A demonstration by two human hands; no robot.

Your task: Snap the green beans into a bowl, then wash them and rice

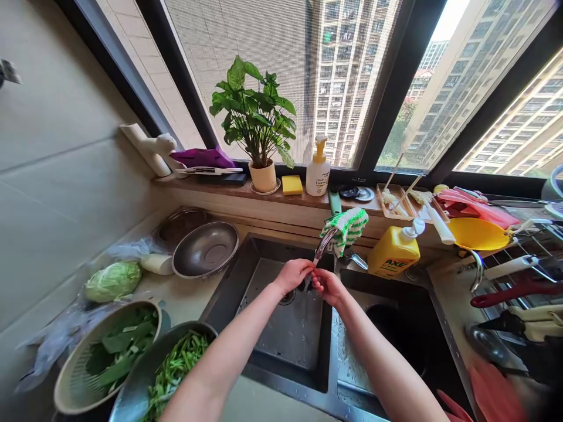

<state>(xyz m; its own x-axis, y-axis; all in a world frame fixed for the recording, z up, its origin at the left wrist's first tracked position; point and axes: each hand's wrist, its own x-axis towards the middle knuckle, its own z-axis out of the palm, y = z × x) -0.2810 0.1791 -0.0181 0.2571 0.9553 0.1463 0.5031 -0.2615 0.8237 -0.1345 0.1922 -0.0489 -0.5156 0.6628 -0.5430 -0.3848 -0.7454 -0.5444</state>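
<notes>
Slip risk | your left hand (292, 275) and right hand (329, 287) touching under the faucet (324, 245), fingers (316, 279) curled, any grip unclear | wet hold could lose something into the sink (241, 287).

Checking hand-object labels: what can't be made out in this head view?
Head view:
- Anything between the left hand and right hand: hidden by the fingers.
- Water from the faucet: too small to tell.
- Floor of the right sink basin: lost in shadow.
- Red item: cut off by the bottom edge.
</notes>
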